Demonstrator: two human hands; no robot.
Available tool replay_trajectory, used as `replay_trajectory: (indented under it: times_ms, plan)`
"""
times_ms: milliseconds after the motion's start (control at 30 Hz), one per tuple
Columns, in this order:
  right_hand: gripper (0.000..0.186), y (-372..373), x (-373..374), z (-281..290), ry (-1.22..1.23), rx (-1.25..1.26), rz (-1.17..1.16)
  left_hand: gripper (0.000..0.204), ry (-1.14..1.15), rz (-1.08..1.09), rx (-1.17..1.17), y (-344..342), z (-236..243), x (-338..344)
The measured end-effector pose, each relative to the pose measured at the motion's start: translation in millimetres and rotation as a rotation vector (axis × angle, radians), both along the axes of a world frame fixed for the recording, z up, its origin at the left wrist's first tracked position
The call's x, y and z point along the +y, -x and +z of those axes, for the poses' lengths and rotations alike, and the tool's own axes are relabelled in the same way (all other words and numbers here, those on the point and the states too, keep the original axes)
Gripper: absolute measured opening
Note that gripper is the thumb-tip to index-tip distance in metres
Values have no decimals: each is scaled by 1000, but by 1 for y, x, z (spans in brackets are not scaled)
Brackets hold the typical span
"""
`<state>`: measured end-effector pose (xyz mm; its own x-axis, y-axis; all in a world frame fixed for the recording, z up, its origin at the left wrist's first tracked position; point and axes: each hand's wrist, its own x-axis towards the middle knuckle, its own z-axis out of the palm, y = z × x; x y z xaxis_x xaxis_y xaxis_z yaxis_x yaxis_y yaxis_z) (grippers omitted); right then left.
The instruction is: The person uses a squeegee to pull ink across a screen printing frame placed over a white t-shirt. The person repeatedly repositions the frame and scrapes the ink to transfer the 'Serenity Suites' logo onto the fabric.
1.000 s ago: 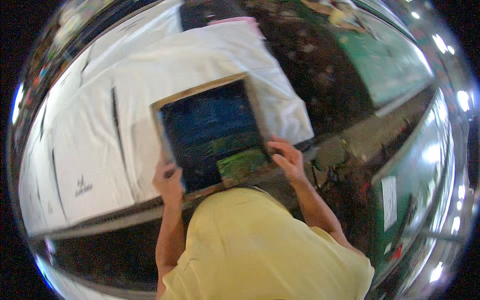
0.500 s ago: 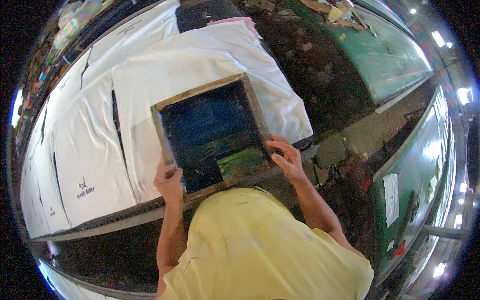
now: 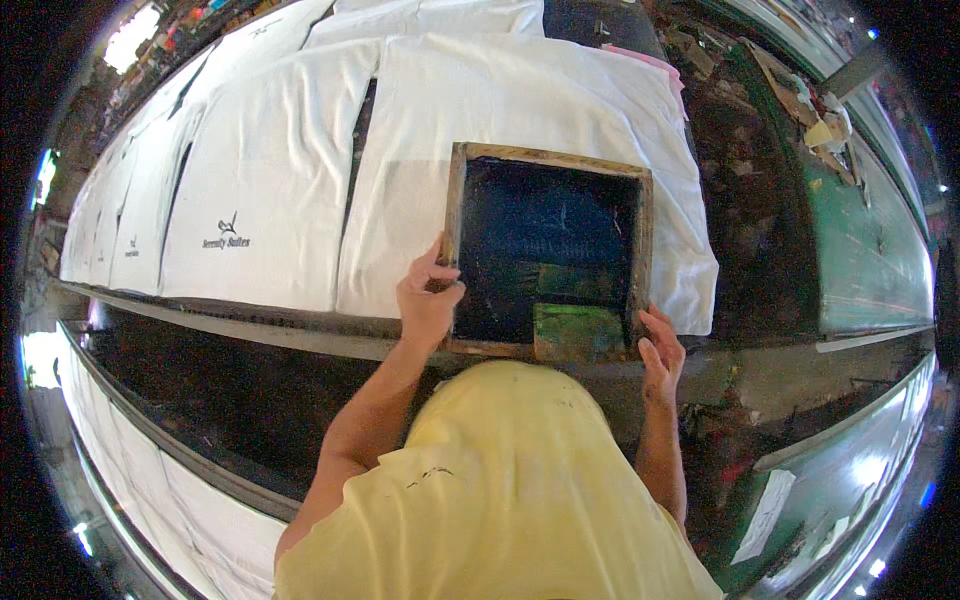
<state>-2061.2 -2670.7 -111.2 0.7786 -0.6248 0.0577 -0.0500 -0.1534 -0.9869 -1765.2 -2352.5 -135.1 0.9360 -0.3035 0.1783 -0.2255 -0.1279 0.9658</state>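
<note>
A wooden screen-printing frame (image 3: 646, 220) with dark blue mesh (image 3: 545, 215) is over the near part of a white cloth (image 3: 520, 95). I cannot tell whether it lies flat or is slightly raised. My left hand (image 3: 428, 295) grips its left side, thumb and fingers closed around the wood. At the lower right corner, my right hand (image 3: 660, 350) pinches the frame's other side. A faint design shows on the mesh. A green rectangular piece (image 3: 580, 333), of a kind I cannot make out, sits at the near edge inside the frame.
More white cloths (image 3: 270, 140) line the long table to the left, several with a small dark print near the table's front edge (image 3: 250, 325). Pink cloth (image 3: 672, 68) peeks out at the far right. Green tabletops (image 3: 870, 255) stand to the right, one with scraps on it.
The view has turned, so the table, cloths and frame now sit straighter and the frame appears further right. Both hands keep their hold on its sides.
</note>
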Motion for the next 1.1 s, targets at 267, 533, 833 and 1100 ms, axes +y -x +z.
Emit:
replay_trajectory:
  times_ms: [267,533,833,1100]
  plan:
    - [47,-3,1,4,-46,34,-3,23,-4,-19,-22,-2,-18,4]
    - [50,9,7,0,-8,64,-64,25,-279,-2,10,4,5,-4]
    - [46,-6,2,-2,-6,-26,-10,17,2,6,6,0,1,-3]
    - [41,-8,5,5,194,168,-59,15,143,-25,47,-1,-10,-11]
